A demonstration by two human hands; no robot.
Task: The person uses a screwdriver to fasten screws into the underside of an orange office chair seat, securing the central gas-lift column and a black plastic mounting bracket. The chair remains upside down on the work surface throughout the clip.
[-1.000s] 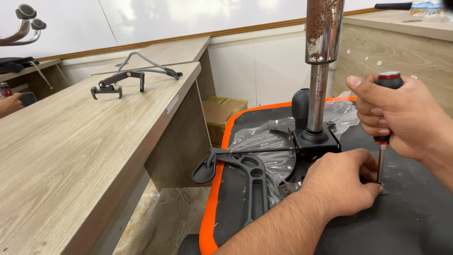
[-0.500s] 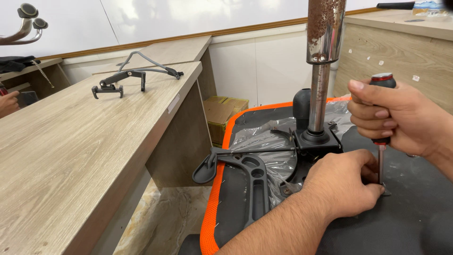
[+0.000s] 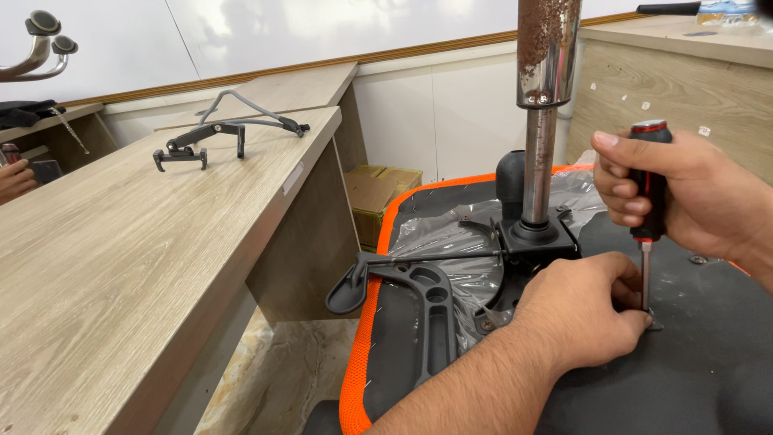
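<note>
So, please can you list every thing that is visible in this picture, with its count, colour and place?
screwdriver: one, red and black handle, upright in the right hand, tip down on the chair underside
chair underside: one, black with orange mesh edge, lower right
metal column: one, chrome with rust spots, standing up from the chair mechanism
lever: one, black, pointing left from the mechanism
plastic wrap: one, clear, around the mechanism
desk: one, light wood, left
black bracket: one, far end of the desk
cardboard box: one, brown, on the floor behind the desk
left hand: one, resting beside the screwdriver tip
right hand: one, gripping the handle
</note>
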